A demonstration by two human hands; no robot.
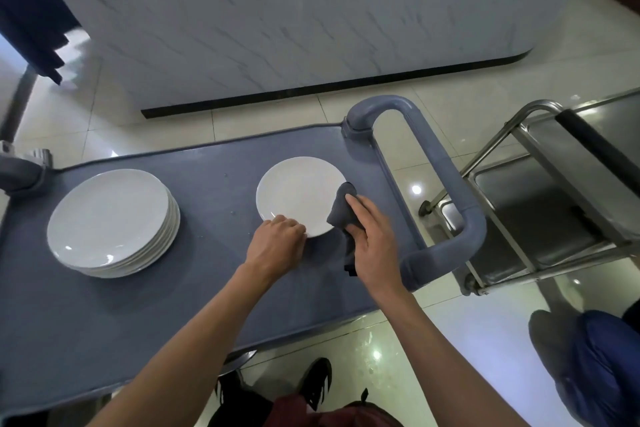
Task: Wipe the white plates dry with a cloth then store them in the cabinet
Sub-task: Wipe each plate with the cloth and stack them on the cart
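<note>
The fingers (353, 204) of the right hand (372, 246) were curled around a dark grey cloth (341, 211), pressing it onto the right edge of a single white plate (298, 194). The tail of the cloth hung beneath the palm onto the cart surface. The left hand (277, 241) was curled over the plate's near rim, gripping it; its fingertips were hidden under the knuckles. The plate lay flat on the grey tabletop (207, 191) of a plastic service cart, towards its right end, near the looped cart handle (450, 191). A stack of white plates (110, 222) stood well apart at the left end. A stainless steel trolley (540, 204) stood just beside the handle, on a glossy tiled floor (467, 100). No cabinet could be identified with certainty.
</note>
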